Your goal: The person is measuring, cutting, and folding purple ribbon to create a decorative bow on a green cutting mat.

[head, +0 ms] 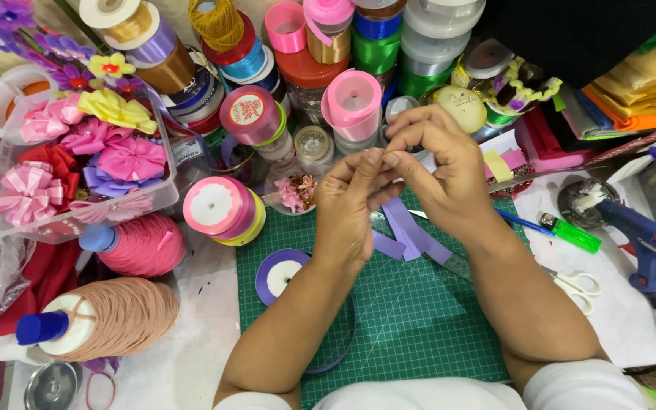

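At the far left we see a clear plastic tray (162, 199) of ribbon bows. Over the green cutting mat (419, 319), our left hand (354, 209) and right hand (442, 171) meet, fingertips pinched together on a folded lilac satin ribbon strip (411, 231). A blue glue gun (643, 231) lies rightmost.

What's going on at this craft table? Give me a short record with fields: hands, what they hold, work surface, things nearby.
left hand: raised over the mat, fingertips pinched against the right hand's
right hand: raised, fingertips meeting the left's
held: purple ribbon, its strips hanging down from the fingers
surface: green cutting mat
left of mat: purple ribbon roll, pink ribbon roll, clear box of ribbon bows, two yarn cones
right of mat: scissors, green lighter, blue glue gun
behind: stacked ribbon spools
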